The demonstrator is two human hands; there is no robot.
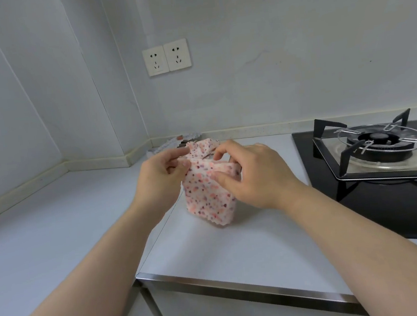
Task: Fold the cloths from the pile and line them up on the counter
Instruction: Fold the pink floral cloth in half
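A small white cloth with pink and dark spots (206, 197) hangs above the pale counter (225, 249), partly folded, its lower edge near the surface. My left hand (161, 177) pinches its upper left edge between thumb and fingers. My right hand (253, 172) pinches its upper right side, the thumb pressed on the front. Behind the hands, in the counter's back corner, lies the rest of the pile (172, 142): pale crinkle-edged cloths, mostly hidden.
A black gas hob (387, 189) with a burner and pan support (379, 142) fills the right side. Two wall sockets (166, 58) sit above the corner. The counter's metal-trimmed front edge (243, 287) runs across below my arms.
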